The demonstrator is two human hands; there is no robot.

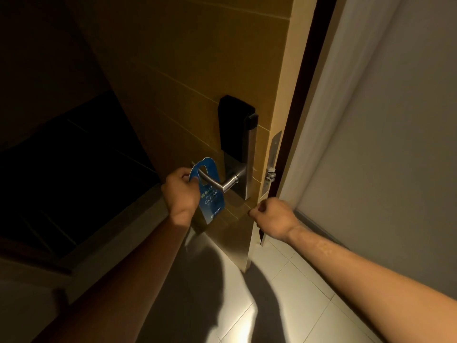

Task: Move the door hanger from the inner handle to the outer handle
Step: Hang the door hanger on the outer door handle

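From the head camera, a wooden door [188,78] with a smooth yellow-brown face and thin horizontal grooves stands ajar, its narrow edge turned toward the camera. A tall lock plate [249,159] of brushed metal is fixed near that edge, with a black, glossy, box-shaped reader [233,125] at its top. A round metal lever handle [217,180] sticks out from the plate toward the left. On the door's edge sits a thin metal strip with a latch [271,174]. To the right is a plain pale wall [385,134], and below is a floor of glossy light tiles [284,288] crossed by dark shadows of the arms.

The left hand [181,194] reaches up from the lower left on a bare, straight forearm. Its fingers are curled closed around the left side of the door hanger [209,191], pinching the card near its top loop. The right hand [273,216] comes in from the lower right, wrist level, knuckles up, just beside the lower part of the door's edge. Its fingers are bent into a loose fist; whether they grip the edge or hold anything cannot be told.

The hanger is a flat blue card with a rounded top and a keyhole-shaped cutout. The lever passes through that cutout, so the card is on the handle and hangs down tilted. White lettering on it reads "CLEAN"; the smaller print is too blurred to read.
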